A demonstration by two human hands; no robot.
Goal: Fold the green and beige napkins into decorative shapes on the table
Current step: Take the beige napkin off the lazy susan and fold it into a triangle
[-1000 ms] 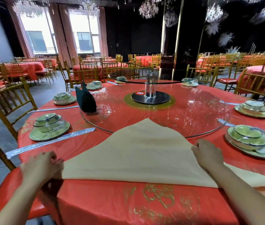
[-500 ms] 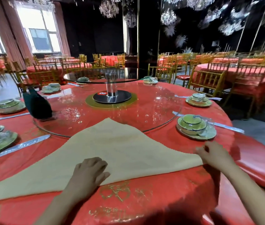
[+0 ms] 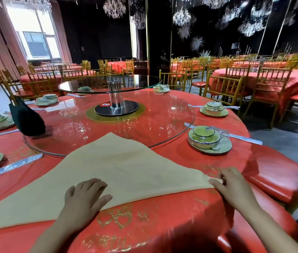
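A beige napkin [image 3: 126, 172] lies flat as a wide triangle on the red table [image 3: 162, 225], its tip pointing away from me and reaching the glass turntable. My left hand [image 3: 86, 196] rests flat on the napkin's near edge, fingers spread. My right hand [image 3: 230, 185] pinches the napkin's right corner. A dark green napkin [image 3: 26, 119], folded into an upright shape, stands on the turntable's left side.
The glass turntable [image 3: 172, 114] has a raised second tier on a metal post [image 3: 115, 94]. Green bowl-and-plate settings [image 3: 208, 141] with wrapped cutlery ring the table. Red-cushioned gold chairs [image 3: 279, 178] stand close on my right.
My view swung to the right. My left hand moved from the napkin's left corner to the middle of its near edge, and my right hand moved out to its right corner.
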